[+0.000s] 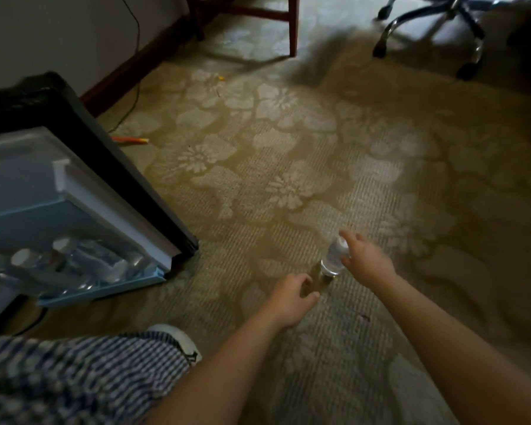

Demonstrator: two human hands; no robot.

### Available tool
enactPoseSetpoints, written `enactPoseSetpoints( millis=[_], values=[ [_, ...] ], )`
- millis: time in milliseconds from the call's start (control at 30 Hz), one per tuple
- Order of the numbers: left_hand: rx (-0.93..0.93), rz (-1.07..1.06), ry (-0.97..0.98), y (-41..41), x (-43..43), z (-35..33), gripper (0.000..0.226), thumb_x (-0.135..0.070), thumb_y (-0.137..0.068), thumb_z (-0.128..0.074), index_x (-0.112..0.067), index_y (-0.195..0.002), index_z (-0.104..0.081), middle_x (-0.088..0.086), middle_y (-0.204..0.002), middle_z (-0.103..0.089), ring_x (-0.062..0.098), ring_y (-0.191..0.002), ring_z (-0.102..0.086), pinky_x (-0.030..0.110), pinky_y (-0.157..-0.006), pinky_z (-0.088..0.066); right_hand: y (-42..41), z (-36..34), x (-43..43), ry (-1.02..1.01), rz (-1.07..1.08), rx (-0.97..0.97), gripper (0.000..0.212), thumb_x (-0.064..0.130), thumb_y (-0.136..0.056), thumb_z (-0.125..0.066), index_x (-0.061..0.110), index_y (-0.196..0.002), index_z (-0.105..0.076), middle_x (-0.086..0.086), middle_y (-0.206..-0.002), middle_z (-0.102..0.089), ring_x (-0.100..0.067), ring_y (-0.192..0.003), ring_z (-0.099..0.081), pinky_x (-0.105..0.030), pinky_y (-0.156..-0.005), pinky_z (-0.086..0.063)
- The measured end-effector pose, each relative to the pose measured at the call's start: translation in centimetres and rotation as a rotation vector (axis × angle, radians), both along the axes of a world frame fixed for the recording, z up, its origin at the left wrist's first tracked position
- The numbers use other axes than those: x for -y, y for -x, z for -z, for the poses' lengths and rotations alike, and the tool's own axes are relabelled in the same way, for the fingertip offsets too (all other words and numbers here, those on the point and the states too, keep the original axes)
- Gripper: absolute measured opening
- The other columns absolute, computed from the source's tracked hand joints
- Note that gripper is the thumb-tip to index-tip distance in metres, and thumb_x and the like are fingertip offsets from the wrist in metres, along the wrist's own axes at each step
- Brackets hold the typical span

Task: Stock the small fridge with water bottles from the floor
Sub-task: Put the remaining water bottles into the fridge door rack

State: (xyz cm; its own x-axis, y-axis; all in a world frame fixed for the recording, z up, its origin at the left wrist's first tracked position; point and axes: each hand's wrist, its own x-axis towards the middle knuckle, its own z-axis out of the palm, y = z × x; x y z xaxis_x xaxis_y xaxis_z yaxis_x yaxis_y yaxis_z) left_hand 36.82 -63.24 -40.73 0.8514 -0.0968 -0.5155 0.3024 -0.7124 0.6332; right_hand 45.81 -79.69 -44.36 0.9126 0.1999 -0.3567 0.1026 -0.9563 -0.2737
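So the water bottle [334, 260] we're after stands on the floral carpet [288, 148] a bit to the right of the mini fridge door [111, 191], off its lower corner. White cap up, looks pretty much upright. Our right hand [367, 262] is on the bottle's side away from the fridge, index finger reaching past the cap and thumb against the neck. It's blurry, so we honestly can't tell if that's a real pinch or just a touch. Our left hand [290, 299] is on the fridge side, down by the bottle's base, fingers loosely curled with a gap between them and holding nothing.

The fridge door hangs open and its bottom shelf has a row of bottles [62, 256] in it, caps showing. Just beyond the fridge an orange-and-yellow stick [131, 139] lies on the carpet, and a thin black cord [138, 35] runs down the wall. Further beyond are wooden chair legs [292, 26], and way off to the fridge's right an office chair base [476, 47] on casters. Nearer us than the fridge are our striped clothing [74, 378] and a white shoe [178, 337].
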Motion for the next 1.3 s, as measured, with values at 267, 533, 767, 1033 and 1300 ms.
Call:
enactPoseSetpoints(
  millis=[267, 533, 767, 1033, 1300],
  values=[
    [-0.044, -0.116, 0.059, 2.4, -1.3, 1.0, 0.046, -0.029, -0.089, -0.058, -0.014, -0.132, -0.046, 0.006, -0.135, -0.048, 0.019, -0.122, -0.048, 0.024, -0.098, -0.039, 1.8, -0.9, -0.4, -0.144, 0.063, 0.096, 0.030, 0.030, -0.090, -0.057, 0.010, -0.111, -0.051, -0.014, -0.101, -0.066, -0.033, -0.092, -0.061, -0.035, -0.069, -0.045],
    [0.035, -0.160, 0.127, 4.4, -2.6, -0.8, 0.076, -0.031, -0.080, -0.070, -0.018, -0.143, -0.030, 0.004, -0.145, -0.039, 0.017, -0.131, -0.041, 0.027, -0.105, -0.035, 5.2, -6.5, -3.5, -0.480, 0.031, 0.161, 0.018, 0.031, -0.080, -0.070, 0.021, -0.080, -0.055, 0.010, -0.067, -0.052, -0.010, -0.064, -0.050, -0.027, -0.056, -0.038],
    [0.261, -0.202, 0.176, 4.4, -7.5, -8.6, 0.072, -0.032, -0.074, -0.075, -0.022, -0.135, -0.039, -0.006, -0.130, -0.050, 0.007, -0.112, -0.047, 0.021, -0.088, -0.037, 7.4, -13.6, -9.3, -0.721, -0.199, 0.233, 0.017, 0.027, -0.079, -0.072, 0.018, -0.083, -0.058, 0.011, -0.061, -0.047, 0.000, -0.058, -0.045, -0.016, -0.053, -0.035],
    [0.419, -0.231, 0.110, 6.7, -16.7, -17.6, 0.049, -0.022, -0.072, -0.078, -0.023, -0.116, -0.055, -0.008, -0.111, -0.062, 0.009, -0.099, -0.060, 0.017, -0.086, -0.049, 8.4, -22.6, -18.5, -0.801, -0.444, 0.330, 0.019, 0.030, -0.081, -0.070, 0.019, -0.077, -0.056, 0.010, -0.059, -0.047, -0.006, -0.054, -0.043, -0.018, -0.053, -0.035],
    [0.551, -0.315, -0.117, 9.9, -25.0, -21.8, 0.053, -0.039, -0.071, -0.076, -0.027, -0.118, -0.054, -0.007, -0.115, -0.058, 0.010, -0.101, -0.055, 0.025, -0.084, -0.049, 10.1, -27.5, -27.6, -0.772, -0.629, 0.418, 0.023, 0.036, -0.083, -0.066, 0.015, -0.081, -0.055, 0.011, -0.061, -0.044, -0.004, -0.055, -0.041, -0.019, -0.052, -0.028]
  ],
)
